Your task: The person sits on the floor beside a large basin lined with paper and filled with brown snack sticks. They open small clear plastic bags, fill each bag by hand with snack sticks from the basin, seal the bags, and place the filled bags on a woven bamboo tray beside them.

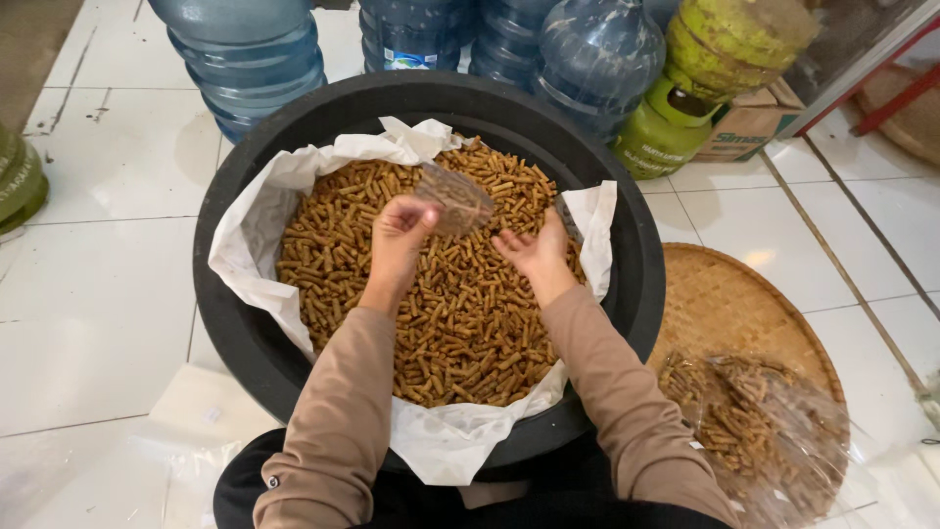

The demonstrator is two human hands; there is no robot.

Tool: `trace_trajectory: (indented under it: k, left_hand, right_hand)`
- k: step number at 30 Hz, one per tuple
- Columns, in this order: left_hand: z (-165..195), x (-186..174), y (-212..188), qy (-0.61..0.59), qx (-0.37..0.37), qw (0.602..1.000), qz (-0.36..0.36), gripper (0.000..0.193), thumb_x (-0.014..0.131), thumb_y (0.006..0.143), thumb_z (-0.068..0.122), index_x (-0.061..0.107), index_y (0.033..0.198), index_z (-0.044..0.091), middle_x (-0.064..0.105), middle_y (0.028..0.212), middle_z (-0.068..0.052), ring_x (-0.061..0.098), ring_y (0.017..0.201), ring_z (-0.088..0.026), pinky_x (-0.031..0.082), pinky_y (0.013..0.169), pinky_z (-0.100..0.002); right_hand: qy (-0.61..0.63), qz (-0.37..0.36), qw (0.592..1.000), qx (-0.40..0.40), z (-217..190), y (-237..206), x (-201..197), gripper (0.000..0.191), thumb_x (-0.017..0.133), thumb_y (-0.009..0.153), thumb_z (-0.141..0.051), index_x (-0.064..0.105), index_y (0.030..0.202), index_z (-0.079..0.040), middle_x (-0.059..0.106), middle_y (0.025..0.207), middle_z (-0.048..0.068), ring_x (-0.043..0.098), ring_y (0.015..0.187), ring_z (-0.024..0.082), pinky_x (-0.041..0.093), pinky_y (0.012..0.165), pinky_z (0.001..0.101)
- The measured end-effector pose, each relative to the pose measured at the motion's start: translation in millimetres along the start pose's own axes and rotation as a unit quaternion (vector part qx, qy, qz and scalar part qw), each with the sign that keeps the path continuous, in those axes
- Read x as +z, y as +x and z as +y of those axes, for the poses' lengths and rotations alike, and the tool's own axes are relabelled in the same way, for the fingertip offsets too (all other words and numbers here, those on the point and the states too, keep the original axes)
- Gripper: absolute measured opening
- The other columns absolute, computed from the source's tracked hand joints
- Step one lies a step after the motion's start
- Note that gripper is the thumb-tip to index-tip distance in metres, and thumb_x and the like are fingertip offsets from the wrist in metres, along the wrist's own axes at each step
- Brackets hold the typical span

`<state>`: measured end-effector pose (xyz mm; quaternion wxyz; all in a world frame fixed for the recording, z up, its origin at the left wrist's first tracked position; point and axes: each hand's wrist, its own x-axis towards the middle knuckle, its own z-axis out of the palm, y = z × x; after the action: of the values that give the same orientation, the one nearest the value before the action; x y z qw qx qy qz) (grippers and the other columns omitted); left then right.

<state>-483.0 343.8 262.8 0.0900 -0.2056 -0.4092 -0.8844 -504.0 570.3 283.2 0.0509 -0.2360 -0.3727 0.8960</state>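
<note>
A big black tub point(235, 313) lined with white paper point(257, 211) holds a heap of short brown snack sticks point(460, 323). My left hand point(399, 240) pinches a small clear plastic bag point(455, 201) with a few sticks in it, held above the heap. To the right of the bag, my right hand point(534, 253) hovers over the sticks, palm up and fingers curled; whether it holds sticks I cannot tell. Both arms wear tan sleeves.
A round woven bamboo tray point(725, 304) lies on the white tiled floor at the right, with filled clear bags of sticks point(754, 421) on it. Blue water jugs point(250, 54) and green gas cylinders point(700, 83) stand behind the tub. Empty plastic bags point(186, 431) lie at lower left.
</note>
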Motion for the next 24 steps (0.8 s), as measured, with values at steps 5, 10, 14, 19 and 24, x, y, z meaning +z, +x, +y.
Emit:
trace_trajectory:
  k: [5,10,14,19,24]
  left_hand:
    - [-46.7,37.1,-27.9,0.043,-0.144,0.979,-0.136,0.020,0.070,0.087,-0.012,0.066,0.082,0.007,0.076,0.109,-0.005,0.069,0.098,-0.016,0.059,0.088,-0.035]
    - [-64.1,54.4,-40.9,0.147,-0.124,0.945,-0.264,0.018,0.071,0.090,-0.010,0.066,0.095,0.006,0.072,0.121,-0.008,0.066,0.122,-0.020,0.054,0.105,-0.037]
    - [-25.3,54.1,-28.2,0.121,-0.204,0.909,-0.342,0.084,0.083,0.077,0.004,0.040,0.149,0.014,0.051,0.142,-0.010,0.048,0.135,-0.020,0.041,0.113,-0.039]
    - [49.4,36.5,-8.4,-0.120,-0.272,0.936,-0.189,0.098,0.076,0.085,0.051,0.037,0.161,0.003,0.050,0.158,-0.020,0.053,0.144,-0.028,0.045,0.116,-0.042]
    - [50.6,32.5,-2.7,0.128,-0.227,0.963,-0.068,0.062,0.076,0.089,0.023,0.052,0.142,0.004,0.071,0.122,-0.013,0.071,0.107,-0.018,0.059,0.091,-0.029]
  right_hand:
    - [0.127,0.056,0.987,0.081,23.1,46.3,-17.9,0.060,0.051,0.105,-0.050,0.028,0.142,-0.009,0.048,0.127,0.020,0.056,0.092,0.032,0.058,0.074,0.0465]
    - [0.051,0.061,0.997,0.020,30.0,76.0,-56.0,0.056,0.049,0.103,-0.053,0.038,0.130,-0.005,0.054,0.106,0.014,0.061,0.076,0.030,0.056,0.063,0.0444]
    - [-0.042,-0.076,0.994,-0.068,30.7,88.7,-60.3,0.057,0.050,0.107,-0.056,0.044,0.124,-0.002,0.058,0.095,0.005,0.059,0.074,0.019,0.053,0.062,0.0366]
    - [-0.275,-0.064,0.908,-0.309,0.0,44.4,-26.0,0.041,0.045,0.108,-0.039,0.035,0.133,-0.009,0.059,0.085,0.005,0.052,0.066,0.019,0.044,0.061,0.0375]
    - [-0.479,-0.093,0.722,-0.490,-15.6,-16.4,-0.6,0.049,0.051,0.111,-0.030,0.033,0.146,-0.001,0.058,0.083,0.010,0.060,0.073,0.024,0.048,0.069,0.0402]
